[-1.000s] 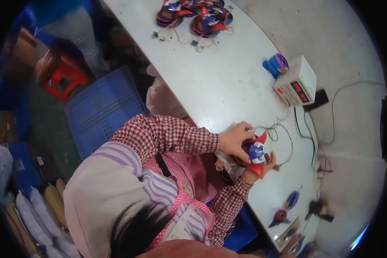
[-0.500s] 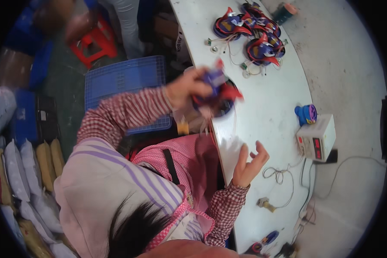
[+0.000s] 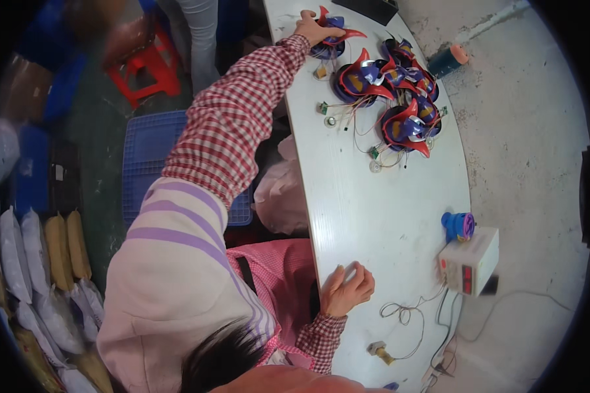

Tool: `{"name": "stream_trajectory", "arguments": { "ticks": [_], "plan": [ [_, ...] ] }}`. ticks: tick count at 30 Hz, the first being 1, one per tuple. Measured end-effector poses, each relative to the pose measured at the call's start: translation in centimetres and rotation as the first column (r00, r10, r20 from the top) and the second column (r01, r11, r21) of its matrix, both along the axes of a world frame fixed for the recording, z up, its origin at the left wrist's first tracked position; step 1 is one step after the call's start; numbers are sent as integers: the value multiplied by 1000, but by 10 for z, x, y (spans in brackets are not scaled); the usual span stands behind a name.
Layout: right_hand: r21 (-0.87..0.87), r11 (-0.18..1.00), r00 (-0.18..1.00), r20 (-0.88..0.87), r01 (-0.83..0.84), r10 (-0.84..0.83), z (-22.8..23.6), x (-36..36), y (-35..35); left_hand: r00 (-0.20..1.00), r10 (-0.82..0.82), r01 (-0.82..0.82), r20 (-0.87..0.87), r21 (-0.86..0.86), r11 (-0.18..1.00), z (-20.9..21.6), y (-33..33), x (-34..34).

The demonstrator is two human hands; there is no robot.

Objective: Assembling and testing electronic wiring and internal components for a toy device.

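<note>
Head view: left hand (image 3: 313, 29) is clasping a purple-red piece (image 3: 330, 48), upper centre, possibly risking wire tangles by crowding neighbouring wired pieces (image 3: 355, 80); right hand (image 3: 349, 290) is resting empty, fingers apart, lower centre.

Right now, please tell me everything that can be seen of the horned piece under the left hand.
The horned piece has a rounded, dark purple body and two curved red horns, one pointing toward the picture's top, one right; it looks like plastic. It is near the left edge of the white table. The left hand holds it and hides part; whether it rests there, I cannot tell.
</note>
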State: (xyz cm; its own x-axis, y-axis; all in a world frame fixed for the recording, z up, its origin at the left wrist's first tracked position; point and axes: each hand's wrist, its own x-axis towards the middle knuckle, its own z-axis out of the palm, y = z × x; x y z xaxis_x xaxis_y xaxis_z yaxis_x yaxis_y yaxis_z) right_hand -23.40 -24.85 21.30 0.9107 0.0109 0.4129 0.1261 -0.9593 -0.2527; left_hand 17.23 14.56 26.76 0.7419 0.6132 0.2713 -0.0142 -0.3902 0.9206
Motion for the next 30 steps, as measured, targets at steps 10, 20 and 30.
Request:
{"name": "stream_trajectory", "arguments": {
  "ticks": [10, 20, 30],
  "plan": [
    [-19, 1000, 1000, 8, -8, 8, 2, 4, 5, 956, -171, 206, -238, 130, 970, -3, -20, 35],
    [17, 1000, 1000, 7, -13, 13, 0, 0, -2, 911, -316, 228, 266, 315, 921, 8, -75, -157],
    [699, 530, 855, 509, -480, 103, -14, -27, -9, 34, -939, 998, 341, -68, 11, -5, -292, -428]
  ]
}}
